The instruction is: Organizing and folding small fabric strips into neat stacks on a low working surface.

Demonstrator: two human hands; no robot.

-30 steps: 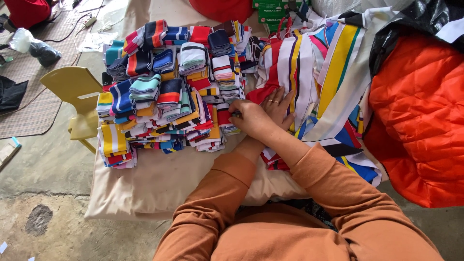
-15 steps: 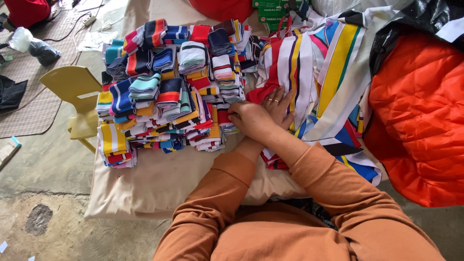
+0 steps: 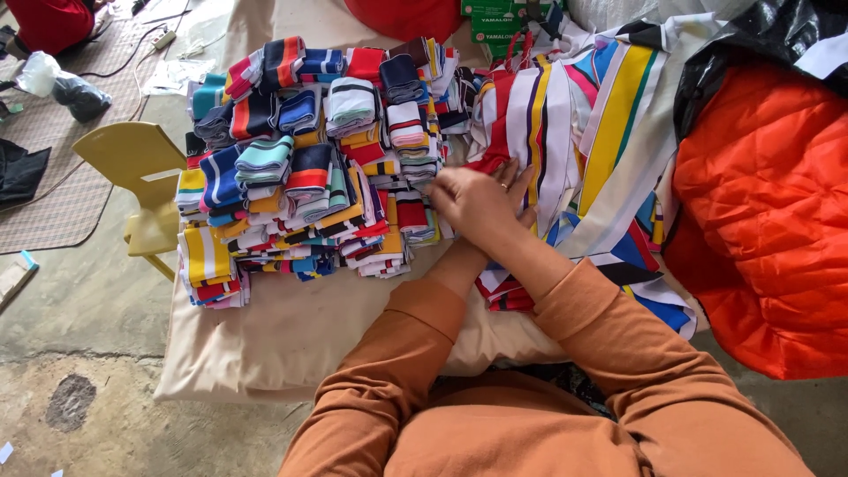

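1. Striped knit bands (image 3: pixel 565 132), loose and draped, lie just right of both hands, atop a beige cloth (image 3: pixel 291 327).
2. Left hand (image 3: pixel 468 201) overlaps right hand (image 3: pixel 512 190); hands together, pressing on the bands' edge. Grip itself: can't tell.
3. To do it well, I'd say: flatten 1 band, align edges, fold evenly.
4. Folded stacks (image 3: pixel 309 168) at left: soft ribbed knit, multicolour. Orange quilted fabric (image 3: pixel 768 221) at right, puffy.

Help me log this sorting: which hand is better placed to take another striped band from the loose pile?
Probably the right hand: its fingers reach the loose striped bands, while the left hand lies over it, nearer the folded stacks.
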